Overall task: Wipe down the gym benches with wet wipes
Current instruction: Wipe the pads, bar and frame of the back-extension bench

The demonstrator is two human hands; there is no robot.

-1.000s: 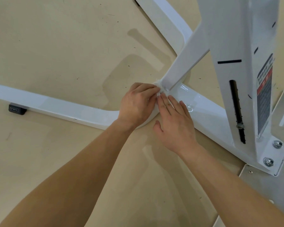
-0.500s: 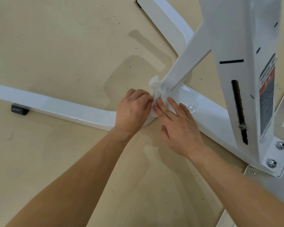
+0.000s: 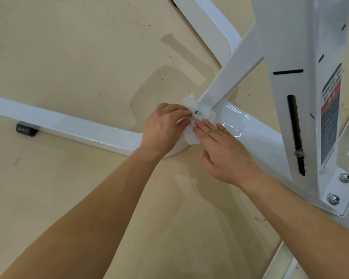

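We look down at a white bench frame (image 3: pixel 79 128) that sits low on a tan floor (image 3: pixel 69 57), at the spot where a slanted strut (image 3: pixel 230 73) meets the base beside a tall post (image 3: pixel 290 57). Both of our bare hands work at the foot of the strut. A second ago they were bunched tight over that joint and the wipe (image 3: pixel 190 137) was almost hidden. Half a second ago a flap of it showed behind the strut. Now the wipe is spread and wrapped round the foot of the strut, with a small bolt (image 3: pixel 196 112) showing through a gap in it and a loose end hanging down between our hands. Our left hand (image 3: pixel 165 127) has its fingers curled and seems to pinch the wipe against the left side of the joint. Our right hand (image 3: pixel 226 154) has slid a little nearer to us, with its fingers straight and together, pressing flat on the wipe and the glossy base. We judge that the corner around the bolt is being scrubbed, and that the long bars, strut and post are yet to be wiped.
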